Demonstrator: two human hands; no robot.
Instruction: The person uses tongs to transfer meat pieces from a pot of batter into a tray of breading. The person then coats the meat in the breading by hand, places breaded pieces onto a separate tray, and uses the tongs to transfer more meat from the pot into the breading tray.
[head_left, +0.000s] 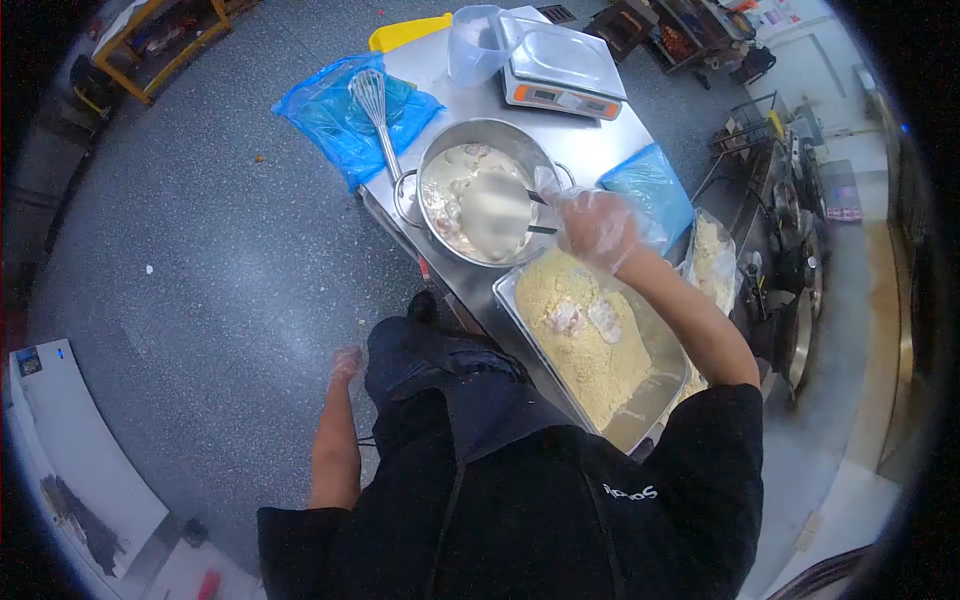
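My right hand (598, 228), in a clear plastic glove, is closed around a tool with two dark arms (541, 230), possibly tongs. The arms reach over a large steel pot (428, 222) of creamy white liquid with pale lumps. A blurred white shape (495, 215) covers part of the liquid beside the arm tips; I cannot make out what it is. Below my right forearm lies a steel tray (655, 400) of yellowish crumbs (590, 365), with two pale, wet pieces (568, 318) on top. My left hand (347, 362), also gloved, hangs by my thigh, its fingers too small to read.
A whisk (372, 100) lies on a blue plastic bag (330, 110) left of the pot. Behind it stand a clear jug (474, 48) and a scale (562, 70). Another blue bag (650, 190) and a bag of crumbs (710, 260) sit to the right.
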